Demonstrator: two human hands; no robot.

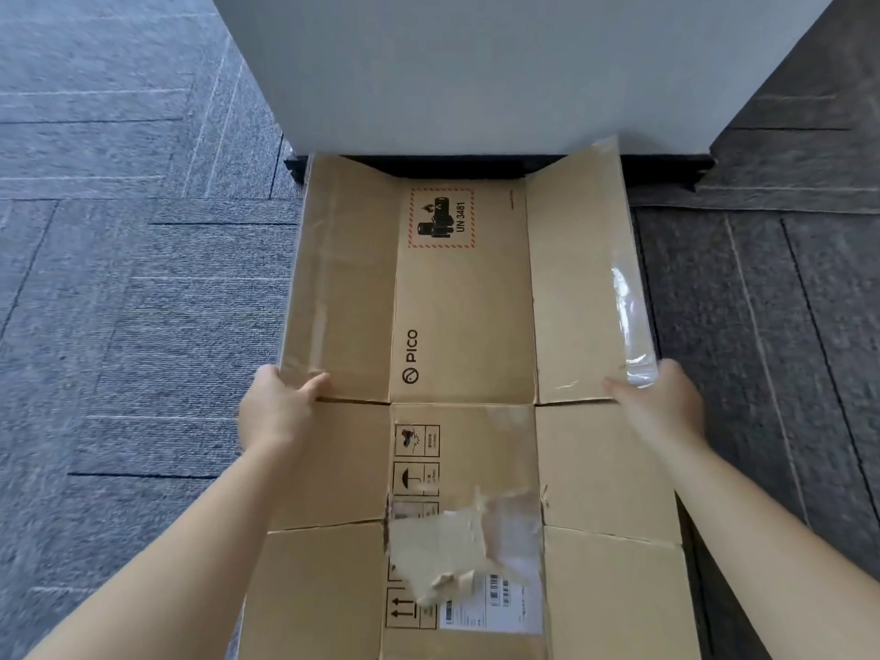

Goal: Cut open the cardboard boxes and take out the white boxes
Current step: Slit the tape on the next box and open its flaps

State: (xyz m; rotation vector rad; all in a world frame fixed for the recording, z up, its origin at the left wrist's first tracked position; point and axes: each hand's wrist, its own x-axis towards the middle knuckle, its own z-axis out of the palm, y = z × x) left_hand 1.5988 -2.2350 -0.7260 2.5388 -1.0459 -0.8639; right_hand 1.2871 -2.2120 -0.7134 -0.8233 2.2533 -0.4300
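Note:
A flattened brown cardboard box (464, 302) lies spread on the carpet, its far end against a white wall. It carries a PICO logo, a UN 3481 battery label and a torn shipping label near me. My left hand (276, 407) grips the left flap's edge, thumb on top. On the opposite side, my right hand (659, 397) grips the right flap's edge by a strip of clear tape. No white box and no cutter are in view.
A white wall or pillar (476, 69) with a black base strip (666, 166) stands straight ahead. Blue-grey carpet (119, 278) lies to the left and darker grey carpet (771, 302) to the right.

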